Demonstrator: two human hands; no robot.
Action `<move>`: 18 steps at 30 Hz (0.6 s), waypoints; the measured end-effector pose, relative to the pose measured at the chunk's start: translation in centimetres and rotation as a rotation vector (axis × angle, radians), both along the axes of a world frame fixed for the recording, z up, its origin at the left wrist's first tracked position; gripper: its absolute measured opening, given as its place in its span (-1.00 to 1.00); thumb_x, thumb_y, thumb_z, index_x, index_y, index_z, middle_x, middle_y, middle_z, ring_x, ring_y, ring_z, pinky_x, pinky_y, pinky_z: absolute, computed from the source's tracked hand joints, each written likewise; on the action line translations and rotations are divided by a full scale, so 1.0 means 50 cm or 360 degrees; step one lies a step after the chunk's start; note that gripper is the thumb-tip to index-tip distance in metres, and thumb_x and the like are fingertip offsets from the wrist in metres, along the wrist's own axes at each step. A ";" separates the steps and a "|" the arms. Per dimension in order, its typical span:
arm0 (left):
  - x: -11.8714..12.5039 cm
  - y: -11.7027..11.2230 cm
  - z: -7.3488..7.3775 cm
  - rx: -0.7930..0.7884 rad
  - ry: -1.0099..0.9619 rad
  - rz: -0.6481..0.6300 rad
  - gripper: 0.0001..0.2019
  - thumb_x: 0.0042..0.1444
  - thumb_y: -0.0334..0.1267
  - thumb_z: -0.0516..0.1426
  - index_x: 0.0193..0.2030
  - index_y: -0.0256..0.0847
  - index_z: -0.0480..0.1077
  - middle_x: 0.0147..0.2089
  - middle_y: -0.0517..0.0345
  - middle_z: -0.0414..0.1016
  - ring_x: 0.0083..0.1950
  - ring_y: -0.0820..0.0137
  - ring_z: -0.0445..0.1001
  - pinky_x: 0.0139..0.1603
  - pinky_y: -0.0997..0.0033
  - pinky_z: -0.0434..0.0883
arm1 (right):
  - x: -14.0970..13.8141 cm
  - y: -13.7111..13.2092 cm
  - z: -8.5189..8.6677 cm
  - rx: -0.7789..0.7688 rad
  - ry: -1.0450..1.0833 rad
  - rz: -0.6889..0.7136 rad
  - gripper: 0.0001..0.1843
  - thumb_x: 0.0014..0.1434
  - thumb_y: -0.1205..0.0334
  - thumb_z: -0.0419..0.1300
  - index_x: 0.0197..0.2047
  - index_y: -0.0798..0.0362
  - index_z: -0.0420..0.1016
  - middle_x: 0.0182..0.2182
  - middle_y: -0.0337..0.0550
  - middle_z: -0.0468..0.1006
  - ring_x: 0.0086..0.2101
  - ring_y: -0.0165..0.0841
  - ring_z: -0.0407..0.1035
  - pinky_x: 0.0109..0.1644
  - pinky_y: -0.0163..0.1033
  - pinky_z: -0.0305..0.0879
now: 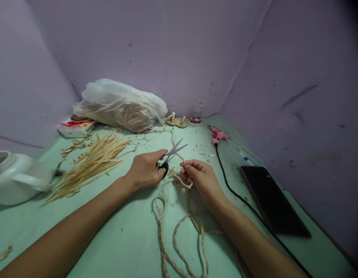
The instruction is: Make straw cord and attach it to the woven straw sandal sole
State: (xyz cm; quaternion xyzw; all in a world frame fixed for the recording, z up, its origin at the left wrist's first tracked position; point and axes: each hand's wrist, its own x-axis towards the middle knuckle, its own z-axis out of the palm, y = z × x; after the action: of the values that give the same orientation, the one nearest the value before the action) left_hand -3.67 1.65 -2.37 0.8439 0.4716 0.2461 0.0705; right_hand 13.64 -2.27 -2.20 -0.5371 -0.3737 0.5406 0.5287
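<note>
My left hand (147, 168) grips a pair of scissors (169, 155) by its black handles, and the blades are spread apart, pointing up and right. Beside it, my right hand (200, 175) pinches a length of braided natural-fibre rope (183, 184) between thumb and fingers. One part of that rope runs up past the blades toward the back of the table; whether the blades touch it I cannot tell. Below the hands, loose rope loops (161, 231) trail toward the near edge, partly under my right forearm.
Dry straw-like strips (95, 158) lie at left, near a white jug (25, 179). A plastic bag (121, 104) sits against the wall beside a small woven piece (176, 121). At right are a pink glue gun (219, 135), its black cord (229, 185) and a dark phone (273, 200).
</note>
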 end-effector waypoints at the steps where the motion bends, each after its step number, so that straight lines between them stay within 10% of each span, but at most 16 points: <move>1: 0.001 -0.002 -0.001 -0.0006 0.0013 -0.0018 -0.49 -0.10 -0.32 0.05 0.08 -0.13 0.33 -0.19 0.15 0.56 -0.25 0.33 0.50 -0.22 0.39 0.38 | -0.001 0.000 0.001 -0.0031 0.0045 -0.0014 -0.87 -0.24 0.29 0.17 -0.51 0.13 0.43 -0.63 -0.26 0.44 -0.65 -0.51 0.25 -0.57 -0.37 0.17; 10: 0.010 -0.009 -0.002 -0.0035 0.0054 -0.0056 -0.51 -0.10 -0.34 0.06 0.06 -0.14 0.33 -0.17 0.13 0.55 -0.24 0.32 0.50 -0.24 0.37 0.39 | 0.001 -0.002 0.001 -0.0129 -0.0083 0.0025 -0.76 -0.22 0.29 0.04 -0.41 0.08 0.42 -0.74 -0.46 0.15 -0.76 -0.61 -0.13 -0.72 -0.44 -0.27; 18: 0.010 -0.012 -0.003 0.0003 0.0047 -0.0112 -0.48 -0.10 -0.34 0.05 0.09 -0.18 0.31 -0.17 0.12 0.54 -0.24 0.28 0.50 -0.23 0.32 0.40 | 0.002 -0.004 -0.008 -0.0010 -0.0123 0.0186 -0.72 -0.10 0.04 0.18 -0.44 0.12 0.43 -0.77 -0.49 0.08 -0.76 -0.62 -0.15 -0.71 -0.42 -0.26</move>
State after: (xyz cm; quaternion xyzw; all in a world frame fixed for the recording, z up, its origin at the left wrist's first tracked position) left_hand -3.19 1.03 -2.53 0.8635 0.4424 0.2314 0.0712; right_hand 13.72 -2.47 -2.58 -0.5365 -0.4229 0.5507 0.4796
